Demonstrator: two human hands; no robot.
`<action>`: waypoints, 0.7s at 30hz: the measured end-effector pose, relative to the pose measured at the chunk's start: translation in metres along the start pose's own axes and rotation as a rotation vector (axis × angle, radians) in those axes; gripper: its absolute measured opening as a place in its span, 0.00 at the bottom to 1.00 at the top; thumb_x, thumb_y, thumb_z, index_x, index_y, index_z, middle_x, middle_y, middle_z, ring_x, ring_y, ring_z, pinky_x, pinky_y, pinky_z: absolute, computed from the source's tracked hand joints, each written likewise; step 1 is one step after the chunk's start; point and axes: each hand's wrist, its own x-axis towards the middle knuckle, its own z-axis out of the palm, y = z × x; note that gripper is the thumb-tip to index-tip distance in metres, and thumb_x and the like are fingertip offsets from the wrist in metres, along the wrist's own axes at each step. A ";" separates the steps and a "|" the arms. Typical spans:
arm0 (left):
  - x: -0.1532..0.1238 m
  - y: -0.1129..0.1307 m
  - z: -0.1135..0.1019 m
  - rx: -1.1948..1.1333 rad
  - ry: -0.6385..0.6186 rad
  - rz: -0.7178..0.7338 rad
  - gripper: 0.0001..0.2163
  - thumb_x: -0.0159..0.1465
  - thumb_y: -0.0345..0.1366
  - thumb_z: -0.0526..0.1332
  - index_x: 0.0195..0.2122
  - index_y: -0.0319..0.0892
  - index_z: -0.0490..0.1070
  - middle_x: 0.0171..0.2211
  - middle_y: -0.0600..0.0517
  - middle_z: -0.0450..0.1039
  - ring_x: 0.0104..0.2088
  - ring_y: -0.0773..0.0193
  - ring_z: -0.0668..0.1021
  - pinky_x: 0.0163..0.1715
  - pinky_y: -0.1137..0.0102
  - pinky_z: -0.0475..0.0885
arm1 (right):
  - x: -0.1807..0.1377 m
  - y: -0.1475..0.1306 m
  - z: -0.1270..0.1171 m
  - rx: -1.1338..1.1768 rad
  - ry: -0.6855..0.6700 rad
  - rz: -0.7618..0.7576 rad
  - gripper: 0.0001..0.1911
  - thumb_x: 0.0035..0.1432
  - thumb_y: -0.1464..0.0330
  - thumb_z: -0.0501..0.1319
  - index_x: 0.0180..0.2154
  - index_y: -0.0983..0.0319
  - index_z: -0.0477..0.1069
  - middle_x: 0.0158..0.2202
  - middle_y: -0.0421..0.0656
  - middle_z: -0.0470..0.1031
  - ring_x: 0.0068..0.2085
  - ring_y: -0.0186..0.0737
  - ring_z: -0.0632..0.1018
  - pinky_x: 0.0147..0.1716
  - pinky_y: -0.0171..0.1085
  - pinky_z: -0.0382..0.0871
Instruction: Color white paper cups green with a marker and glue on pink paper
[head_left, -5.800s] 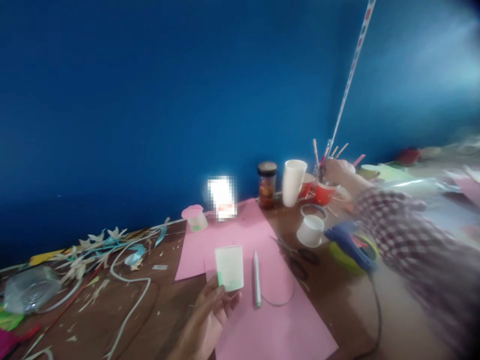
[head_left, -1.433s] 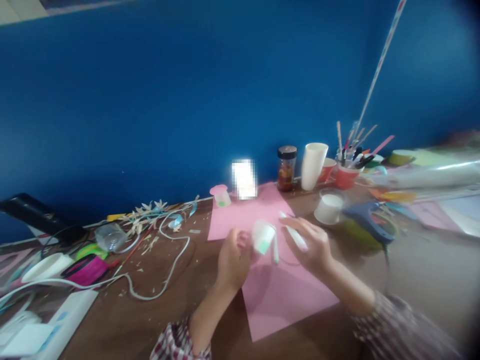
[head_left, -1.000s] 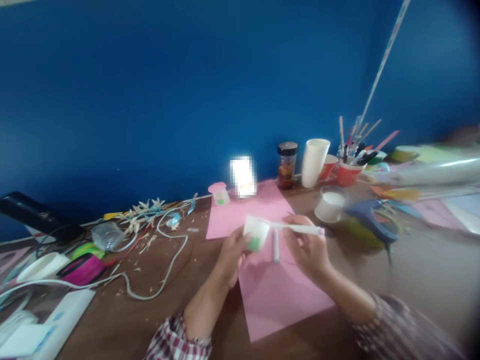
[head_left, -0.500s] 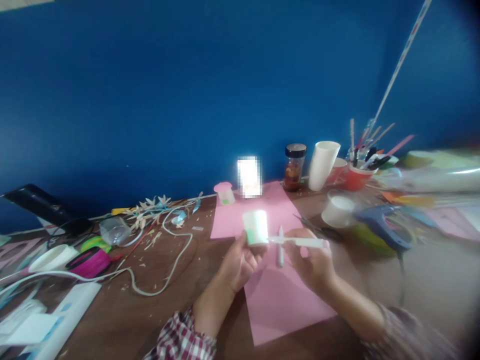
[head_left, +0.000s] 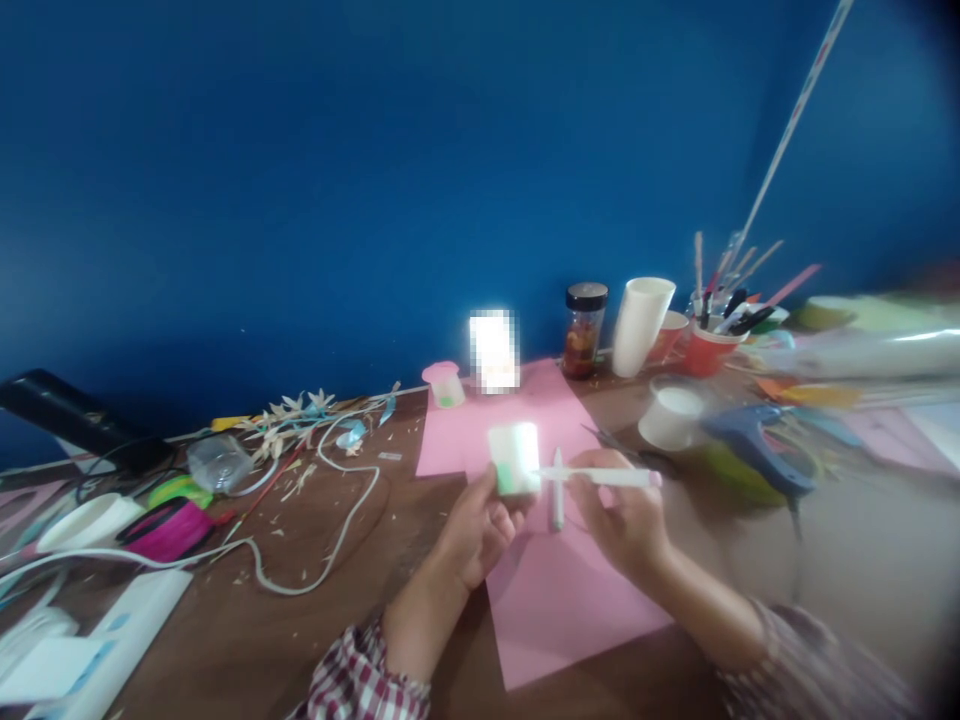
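Note:
My left hand (head_left: 484,530) is closed round a small white paper cup (head_left: 517,455) with a green patch low on its side. In my right hand (head_left: 619,510) is a white marker (head_left: 619,477) with a pinkish end, its tip pointing left at the cup's side. The tip seems to touch the cup, though glare blurs the spot. Between my hands a second marker (head_left: 558,500) lies on the pink paper (head_left: 570,610). Behind it stands another small cup (head_left: 447,388) with a pink scalloped top and a green patch.
A glowing pixelated light (head_left: 495,350) stands by the blue wall. To its right are a jar (head_left: 585,335), a tall white cup (head_left: 641,325) and a red pen cup (head_left: 709,352). A glue gun (head_left: 765,450) lies right; a white cable (head_left: 330,560), tape rolls (head_left: 169,528) and a power strip (head_left: 127,640) lie left.
The marker in my right hand has tilted slightly toward level, and the cup shows more of its green patch. The whole view has shifted a little; both grips stay the same.

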 end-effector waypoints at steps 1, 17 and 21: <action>0.000 0.000 0.001 -0.005 0.005 -0.001 0.13 0.67 0.41 0.56 0.43 0.38 0.74 0.38 0.46 0.78 0.36 0.64 0.79 0.41 0.70 0.75 | 0.000 0.001 -0.001 0.005 0.017 -0.008 0.02 0.61 0.70 0.58 0.35 0.59 0.69 0.28 0.39 0.74 0.27 0.36 0.75 0.30 0.35 0.67; 0.000 -0.002 0.003 -0.051 -0.047 0.014 0.11 0.66 0.38 0.58 0.42 0.37 0.74 0.40 0.46 0.78 0.38 0.62 0.79 0.42 0.69 0.75 | -0.002 0.001 0.002 0.012 -0.041 -0.078 0.02 0.59 0.72 0.58 0.34 0.60 0.68 0.26 0.38 0.72 0.25 0.32 0.74 0.26 0.30 0.68; 0.000 -0.002 0.002 -0.080 -0.047 0.012 0.11 0.66 0.38 0.58 0.43 0.37 0.74 0.40 0.46 0.79 0.39 0.62 0.79 0.43 0.69 0.75 | 0.000 -0.001 0.001 0.002 -0.023 -0.079 0.03 0.60 0.73 0.58 0.33 0.60 0.68 0.26 0.37 0.73 0.25 0.32 0.74 0.26 0.30 0.68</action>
